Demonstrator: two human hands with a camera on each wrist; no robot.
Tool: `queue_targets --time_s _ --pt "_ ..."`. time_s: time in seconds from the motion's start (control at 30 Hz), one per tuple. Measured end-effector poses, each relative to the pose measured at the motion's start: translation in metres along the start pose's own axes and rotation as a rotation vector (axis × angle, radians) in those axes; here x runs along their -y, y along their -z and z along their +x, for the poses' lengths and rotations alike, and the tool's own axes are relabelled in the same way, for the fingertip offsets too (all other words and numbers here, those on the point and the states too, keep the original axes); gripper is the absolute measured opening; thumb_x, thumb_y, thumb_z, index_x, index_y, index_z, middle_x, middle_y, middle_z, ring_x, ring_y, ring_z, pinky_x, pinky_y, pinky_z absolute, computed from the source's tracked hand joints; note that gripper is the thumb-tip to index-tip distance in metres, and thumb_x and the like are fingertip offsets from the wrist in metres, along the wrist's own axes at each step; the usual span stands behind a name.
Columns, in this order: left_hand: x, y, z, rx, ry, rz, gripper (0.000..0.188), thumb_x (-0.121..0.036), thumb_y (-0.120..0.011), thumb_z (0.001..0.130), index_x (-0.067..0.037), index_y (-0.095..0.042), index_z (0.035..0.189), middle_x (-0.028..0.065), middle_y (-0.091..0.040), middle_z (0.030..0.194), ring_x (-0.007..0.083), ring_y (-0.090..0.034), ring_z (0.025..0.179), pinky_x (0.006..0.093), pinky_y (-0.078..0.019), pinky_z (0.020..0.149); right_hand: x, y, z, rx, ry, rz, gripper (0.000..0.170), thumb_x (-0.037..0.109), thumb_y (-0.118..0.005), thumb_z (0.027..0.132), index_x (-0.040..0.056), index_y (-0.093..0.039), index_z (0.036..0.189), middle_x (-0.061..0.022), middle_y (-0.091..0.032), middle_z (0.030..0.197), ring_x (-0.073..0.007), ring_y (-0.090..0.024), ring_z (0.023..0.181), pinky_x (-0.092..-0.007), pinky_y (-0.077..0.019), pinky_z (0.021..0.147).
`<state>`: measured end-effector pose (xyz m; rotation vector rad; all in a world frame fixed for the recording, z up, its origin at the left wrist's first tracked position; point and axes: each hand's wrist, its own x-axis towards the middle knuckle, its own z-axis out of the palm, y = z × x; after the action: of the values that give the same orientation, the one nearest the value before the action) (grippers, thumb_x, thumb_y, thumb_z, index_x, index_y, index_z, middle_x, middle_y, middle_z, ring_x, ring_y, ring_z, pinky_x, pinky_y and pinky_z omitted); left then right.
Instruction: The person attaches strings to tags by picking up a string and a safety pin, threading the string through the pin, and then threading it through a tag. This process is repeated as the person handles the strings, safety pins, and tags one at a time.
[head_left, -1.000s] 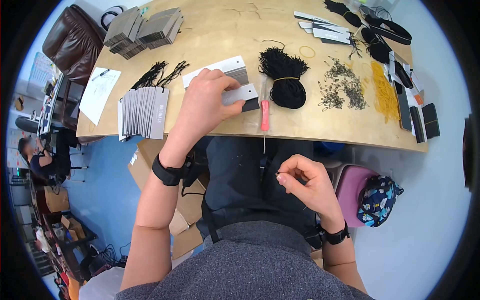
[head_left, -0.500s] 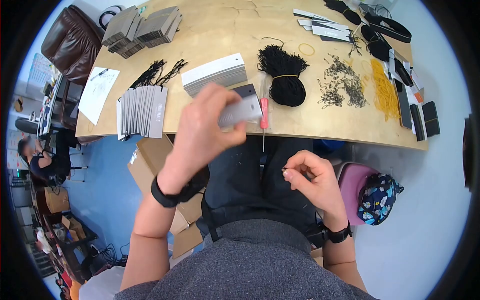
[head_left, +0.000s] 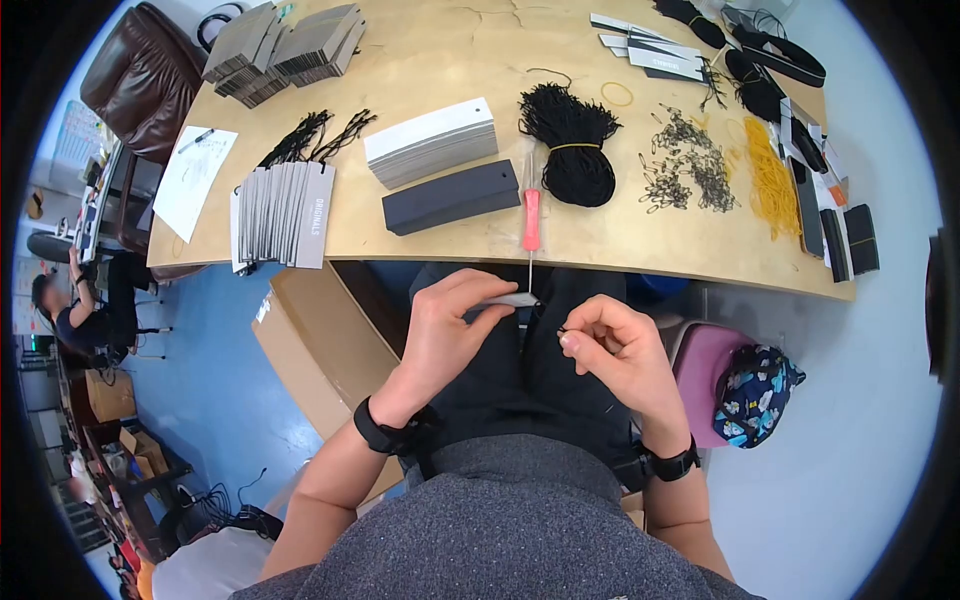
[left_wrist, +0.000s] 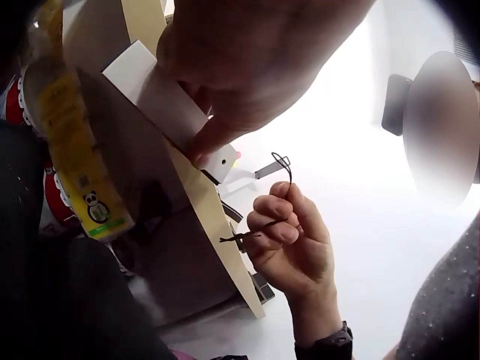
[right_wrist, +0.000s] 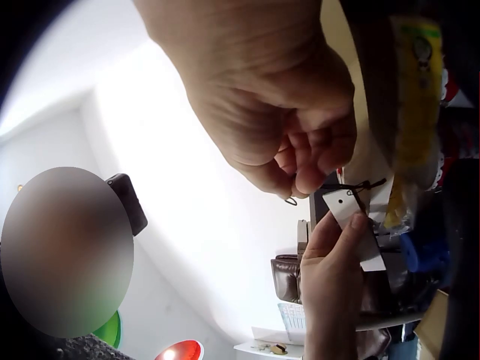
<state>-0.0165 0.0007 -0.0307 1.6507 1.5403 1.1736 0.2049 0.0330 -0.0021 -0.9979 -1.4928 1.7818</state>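
Over the lap, my left hand (head_left: 450, 320) pinches a pale hang tag (left_wrist: 169, 112) between thumb and fingers. The tag has a small punched hole near its end. Close to the right, my right hand (head_left: 625, 360) pinches a thin black cord (left_wrist: 291, 180); a loop rises above the fingertips and a tail hangs out below. In the right wrist view, the holed end of the tag lies near the cord. On the table ahead are a white tag stack (head_left: 432, 150) and a dark stack (head_left: 450, 198), beside a red-handled tool (head_left: 531, 222) with a thin shaft.
A banded black cord bundle (head_left: 580, 175), scattered safety pins (head_left: 690, 165) and yellow rubber bands (head_left: 768, 185) lie to the right. Corded tags (head_left: 285, 215) rest at the left, a paper (head_left: 195, 175) beyond them. Grey tag stacks (head_left: 320, 45) stand far left; an open carton (head_left: 320, 340) is below the table.
My left hand has lifted a tag off the nearer stack, leaving a dark top, and brought it down over the lap towards the right hand. My right hand has barely moved.
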Motion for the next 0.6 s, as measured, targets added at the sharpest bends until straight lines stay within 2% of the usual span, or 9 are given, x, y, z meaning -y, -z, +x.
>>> queue_targets --time_s 0.07,0.2,0.27,0.37,0.4,0.47,0.6 --pt "0.004 0.001 0.001 0.149 0.091 -0.038 0.028 0.004 -0.075 0.076 -0.001 -0.072 0.103 0.0082 -0.072 0.092 0.0171 -0.069 0.085 0.0285 -0.0532 0.078 -0.002 -0.001 0.002 0.028 0.002 -0.016 0.008 0.008 -0.066 0.093 0.0014 -0.062 0.093 0.0021 -0.06 0.077 -0.003 -0.054 0.065 -0.0184 -0.0433 0.059" --pt "0.012 0.001 0.006 0.224 0.21 -0.113 0.026 0.005 -0.073 0.078 -0.001 -0.071 0.104 0.0046 -0.072 0.091 0.0125 -0.067 0.083 0.0261 -0.0526 0.076 -0.006 -0.004 0.004 0.052 -0.029 -0.015 0.009 0.009 -0.066 0.094 0.0015 -0.062 0.093 0.002 -0.06 0.076 -0.0028 -0.054 0.065 -0.0186 -0.0438 0.059" --pt "0.018 -0.002 0.009 0.29 0.386 -0.483 0.023 0.001 -0.074 0.08 0.001 -0.07 0.102 0.0034 -0.071 0.088 0.0093 -0.064 0.08 0.0245 -0.051 0.074 -0.007 -0.005 0.005 0.067 -0.059 0.029 0.009 0.01 -0.065 0.094 0.0014 -0.062 0.094 0.0018 -0.059 0.076 -0.0029 -0.054 0.065 -0.0189 -0.0444 0.059" --pt "0.012 0.001 0.014 0.367 0.489 -0.546 0.021 0.002 -0.074 0.081 0.002 -0.07 0.101 0.0022 -0.07 0.09 0.0077 -0.062 0.084 0.0239 -0.051 0.076 -0.007 -0.006 0.006 0.078 -0.082 0.005 0.01 0.01 -0.065 0.094 0.0014 -0.062 0.094 0.0016 -0.059 0.075 -0.0029 -0.054 0.065 -0.0191 -0.045 0.059" --pt "0.012 0.002 0.016 0.368 0.49 -0.546 0.021 0.002 -0.074 0.081 0.002 -0.07 0.101 0.0022 -0.07 0.09 0.0077 -0.062 0.084 0.0239 -0.051 0.076 -0.008 -0.006 0.006 0.078 -0.083 0.005 0.01 0.01 -0.065 0.094 0.0014 -0.062 0.094 0.0016 -0.059 0.075 -0.0029 -0.054 0.065 -0.0191 -0.045 0.059" --pt "0.013 0.006 0.019 0.398 0.381 -0.388 0.025 0.006 -0.073 0.081 0.003 -0.069 0.105 0.0035 -0.071 0.094 0.0083 -0.065 0.088 0.0231 -0.0528 0.081 -0.01 -0.007 0.007 0.082 -0.082 0.014 0.01 0.011 -0.065 0.095 0.0014 -0.062 0.094 0.0015 -0.059 0.076 -0.0031 -0.054 0.065 -0.019 -0.045 0.06" --pt "0.023 0.002 0.023 0.388 0.384 -0.46 0.024 0.006 -0.072 0.082 0.003 -0.069 0.105 0.0032 -0.07 0.096 0.0081 -0.065 0.09 0.0242 -0.053 0.082 -0.017 -0.007 0.011 0.062 -0.079 0.01 0.01 0.011 -0.065 0.094 0.0012 -0.062 0.094 0.0011 -0.06 0.076 -0.0033 -0.054 0.064 -0.0192 -0.0451 0.059"
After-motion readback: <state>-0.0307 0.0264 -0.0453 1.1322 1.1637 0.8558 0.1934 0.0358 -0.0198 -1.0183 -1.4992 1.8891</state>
